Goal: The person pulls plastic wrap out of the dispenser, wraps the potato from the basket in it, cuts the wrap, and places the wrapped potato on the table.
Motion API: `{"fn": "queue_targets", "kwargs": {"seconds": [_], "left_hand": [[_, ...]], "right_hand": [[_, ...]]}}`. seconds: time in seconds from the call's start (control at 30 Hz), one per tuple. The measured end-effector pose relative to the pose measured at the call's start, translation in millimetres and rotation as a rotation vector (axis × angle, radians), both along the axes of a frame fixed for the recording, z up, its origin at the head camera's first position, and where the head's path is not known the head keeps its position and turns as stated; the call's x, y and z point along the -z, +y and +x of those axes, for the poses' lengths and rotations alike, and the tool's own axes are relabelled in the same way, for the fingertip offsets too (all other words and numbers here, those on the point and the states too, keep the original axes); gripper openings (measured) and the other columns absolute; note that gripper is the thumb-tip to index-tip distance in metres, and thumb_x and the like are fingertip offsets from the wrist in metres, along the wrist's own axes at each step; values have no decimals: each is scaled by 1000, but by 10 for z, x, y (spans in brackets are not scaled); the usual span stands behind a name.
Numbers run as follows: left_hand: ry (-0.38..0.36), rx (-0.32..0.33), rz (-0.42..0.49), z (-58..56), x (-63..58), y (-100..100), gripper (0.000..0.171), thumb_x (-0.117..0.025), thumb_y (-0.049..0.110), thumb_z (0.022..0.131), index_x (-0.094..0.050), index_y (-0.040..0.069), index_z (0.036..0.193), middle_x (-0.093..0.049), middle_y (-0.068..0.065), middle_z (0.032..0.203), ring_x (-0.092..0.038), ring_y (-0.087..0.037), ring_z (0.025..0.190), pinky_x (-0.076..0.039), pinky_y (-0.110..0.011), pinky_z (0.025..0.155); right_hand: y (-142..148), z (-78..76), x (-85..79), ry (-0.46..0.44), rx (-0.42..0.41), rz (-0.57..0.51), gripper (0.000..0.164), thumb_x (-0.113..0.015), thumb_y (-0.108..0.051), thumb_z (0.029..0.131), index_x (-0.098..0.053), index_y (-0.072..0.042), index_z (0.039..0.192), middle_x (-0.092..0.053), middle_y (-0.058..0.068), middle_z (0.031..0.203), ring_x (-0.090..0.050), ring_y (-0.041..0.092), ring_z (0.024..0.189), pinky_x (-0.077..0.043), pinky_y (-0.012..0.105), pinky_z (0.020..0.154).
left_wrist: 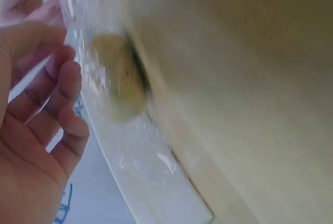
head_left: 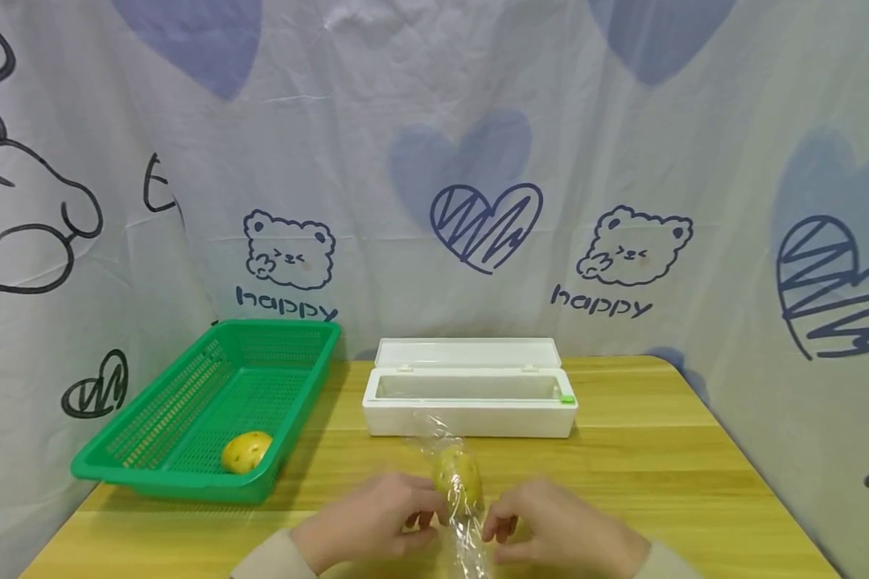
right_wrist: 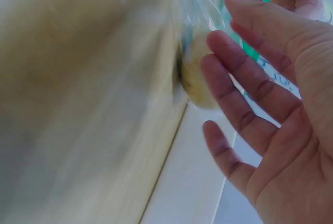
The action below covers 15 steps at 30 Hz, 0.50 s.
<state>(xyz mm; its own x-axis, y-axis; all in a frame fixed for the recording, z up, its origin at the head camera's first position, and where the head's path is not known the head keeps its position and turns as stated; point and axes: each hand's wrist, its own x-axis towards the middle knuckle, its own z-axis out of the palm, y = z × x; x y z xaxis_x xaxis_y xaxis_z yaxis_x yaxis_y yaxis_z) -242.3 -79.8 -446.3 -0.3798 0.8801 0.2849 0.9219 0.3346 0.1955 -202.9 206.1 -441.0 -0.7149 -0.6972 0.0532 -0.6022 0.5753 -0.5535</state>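
A yellow potato (head_left: 459, 476) lies on the table inside clear plastic wrap (head_left: 469, 547), which is bunched into a narrow strip toward the person. My left hand (head_left: 376, 516) is just left of the potato, its fingers loosely bent right at the wrap's edge. On the other side is my right hand (head_left: 561, 527), blurred in the head view. Its fingers (right_wrist: 223, 81) are spread and relaxed close to the wrap in the right wrist view. Through the film, the potato (left_wrist: 118, 78) also shows in the left wrist view, beside the left fingertips (left_wrist: 73, 122).
Behind the potato stands a long white box (head_left: 471, 420) with its lid raised and a small green piece (head_left: 567, 399) at its right end. A green plastic basket (head_left: 166, 482) at the left holds another potato (head_left: 247, 452). A printed curtain (head_left: 376, 265) hangs behind the wooden table (head_left: 652, 458).
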Motion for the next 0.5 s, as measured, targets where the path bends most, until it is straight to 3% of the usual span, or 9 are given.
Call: {"fn": "queue_targets", "kwargs": {"seconds": [0.1, 0.27, 0.5], "left_hand": [[-79, 57, -82, 121, 2, -12, 16, -77, 16, 97, -79, 24, 111, -65, 18, 82, -47, 12, 69, -38, -1, 62], [-222, 50, -132, 175, 63, -11, 22, -73, 19, 100, -79, 30, 118, -55, 21, 71, -41, 13, 60, -38, -7, 54], [-254, 15, -192, 170, 151, -13, 18, -70, 27, 105, -80, 32, 119, -59, 26, 70, -43, 16, 58, -42, -6, 55]], "right_hand": [[-30, 53, 60, -9, -23, 2, 6, -82, -29, 96, -80, -30, 102, -73, -24, 94, -63, -8, 84, -57, 18, 78], [-58, 59, 168, 26, -66, -9, 9, -81, -35, 97, -82, -29, 103, -74, -24, 92, -62, -9, 78, -55, 14, 72], [-105, 29, 246, 167, -83, 84, 2, -81, -31, 96, -82, -30, 97, -67, -25, 81, -52, -12, 71, -40, 11, 68]]}}
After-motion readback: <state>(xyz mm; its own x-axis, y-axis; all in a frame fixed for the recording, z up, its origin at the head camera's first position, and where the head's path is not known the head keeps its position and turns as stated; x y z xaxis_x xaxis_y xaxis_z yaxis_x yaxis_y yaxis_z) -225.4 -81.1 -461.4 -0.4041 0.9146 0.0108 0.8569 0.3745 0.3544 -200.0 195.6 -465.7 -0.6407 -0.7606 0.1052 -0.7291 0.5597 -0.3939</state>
